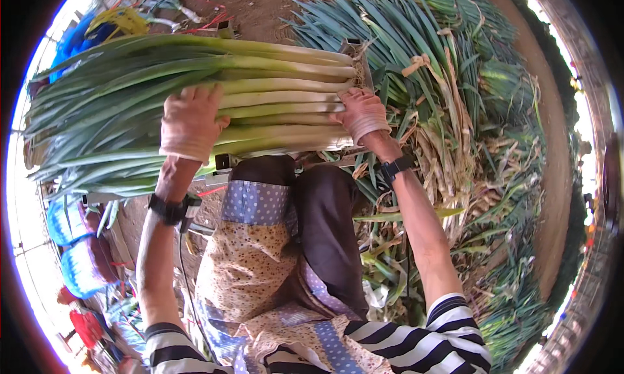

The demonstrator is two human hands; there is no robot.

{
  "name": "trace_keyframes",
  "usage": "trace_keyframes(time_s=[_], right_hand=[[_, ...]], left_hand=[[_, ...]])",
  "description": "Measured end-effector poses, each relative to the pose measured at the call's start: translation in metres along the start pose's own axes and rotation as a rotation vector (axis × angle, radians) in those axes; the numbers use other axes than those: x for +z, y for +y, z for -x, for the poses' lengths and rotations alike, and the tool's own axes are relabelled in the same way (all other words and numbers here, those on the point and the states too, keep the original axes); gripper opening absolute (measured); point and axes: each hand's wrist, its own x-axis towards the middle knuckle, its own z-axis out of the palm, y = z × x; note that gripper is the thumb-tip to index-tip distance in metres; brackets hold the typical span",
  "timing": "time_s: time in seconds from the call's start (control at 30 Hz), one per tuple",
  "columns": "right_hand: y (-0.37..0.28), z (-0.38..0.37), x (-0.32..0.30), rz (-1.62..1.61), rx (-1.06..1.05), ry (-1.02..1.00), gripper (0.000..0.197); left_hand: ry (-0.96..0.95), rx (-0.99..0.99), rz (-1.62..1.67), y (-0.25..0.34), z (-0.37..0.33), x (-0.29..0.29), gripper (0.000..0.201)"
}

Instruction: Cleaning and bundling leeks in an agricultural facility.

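A row of long green onions (286, 101) lies side by side in front of me, green leaves to the left and white stalks to the right. My left hand (190, 121) rests palm down across the leaves and stalks, its fingers apart. At the white root ends, my right hand (364, 116) has its fingers bent over a green onion stalk, with the thumb toward the left. Pale bands wrap both hands near the wrist. A metal frame with square tube ends (223, 161) supports the row, and an upright plate (364, 68) stands at its root end.
A large heap of green onions (403, 42) lies on the ground to the right, with dry leaves and trimmings (448, 153) among it. Blue and yellow bundles (117, 24) are at the far left, and blue-and-white packs (88, 267) at the left. My knees (325, 198) are close below the frame.
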Motion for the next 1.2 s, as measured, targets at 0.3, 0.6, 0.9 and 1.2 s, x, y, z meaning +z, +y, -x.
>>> trace_keyframes(time_s=[0.3, 0.6, 0.9, 1.2], right_hand=[[-0.007, -0.04, -0.008, 0.121, -0.013, -0.278, 0.055], [-0.013, -0.043, -0.036, -0.134, 0.098, -0.759, 0.056], [-0.021, 0.013, -0.002, -0.008, 0.025, -0.034, 0.041], [-0.066, -0.001, -0.002, 0.059, 0.093, 0.028, 0.026]], left_hand=[[-0.288, 0.029, -0.081, -0.012, -0.013, 0.002, 0.049], [-0.112, 0.095, -0.038, -0.011, -0.007, -0.001, 0.046], [-0.458, 0.042, 0.028, -0.001, -0.022, 0.008, 0.048], [-0.426, -0.168, 0.034, 0.005, -0.026, 0.019, 0.048]])
